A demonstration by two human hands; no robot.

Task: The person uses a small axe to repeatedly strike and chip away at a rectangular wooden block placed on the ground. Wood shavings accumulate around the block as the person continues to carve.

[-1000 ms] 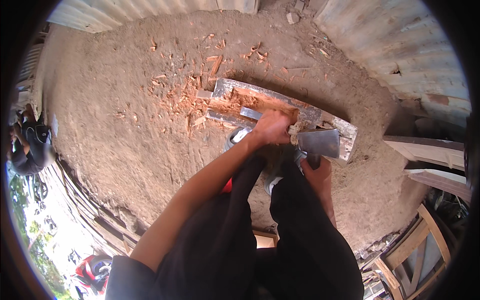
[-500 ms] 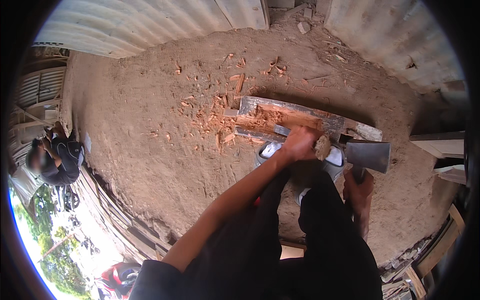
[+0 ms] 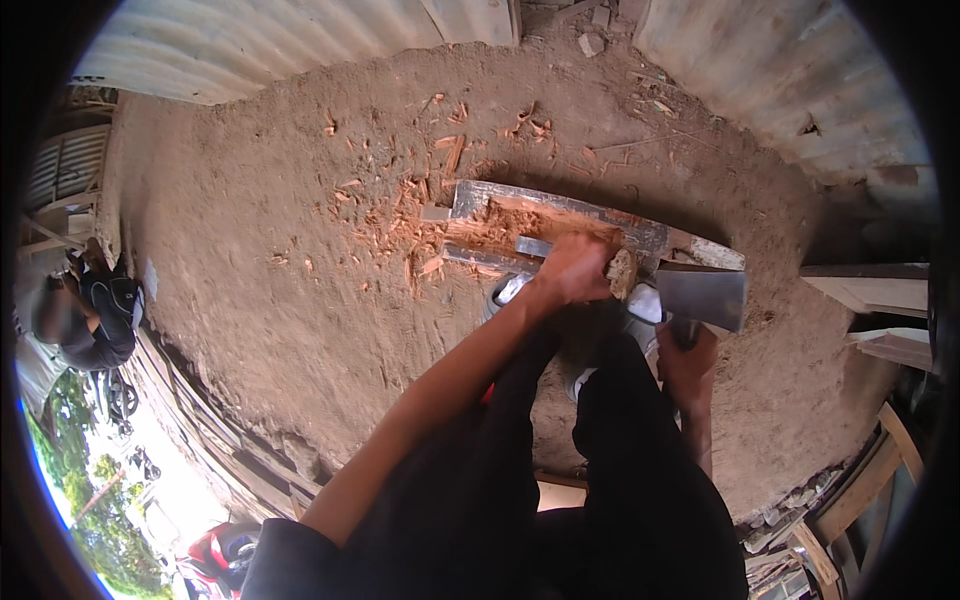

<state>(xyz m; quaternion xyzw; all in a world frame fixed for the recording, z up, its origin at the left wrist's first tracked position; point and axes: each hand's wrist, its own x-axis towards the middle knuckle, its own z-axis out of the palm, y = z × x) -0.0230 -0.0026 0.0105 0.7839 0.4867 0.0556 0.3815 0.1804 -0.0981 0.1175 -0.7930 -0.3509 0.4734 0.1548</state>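
My left hand [image 3: 577,268] is closed around a chisel, whose flat metal blade [image 3: 534,246] points left into the hollow of a wooden block [image 3: 640,232]. The chisel's frayed, pale handle end [image 3: 623,272] sticks out on the right of that fist. Dark and weathered outside, the block shows reddish fresh-cut wood and loose chips in its hollow. My right hand [image 3: 688,362] grips the handle of a hatchet, its broad grey head [image 3: 703,298] held just right of the chisel's handle end, with a small gap between.
Reddish wood chips [image 3: 390,205] litter the dirt floor left of the block. My shoes [image 3: 645,302] are close against its near side. Corrugated metal sheets [image 3: 300,45] stand at the back, boards [image 3: 870,285] at the right. Another person [image 3: 95,310] sits far left.
The hatchet has moved slightly left, closer to the chisel's handle end. My left hand keeps its grip on the chisel. The whole view has shifted a little.
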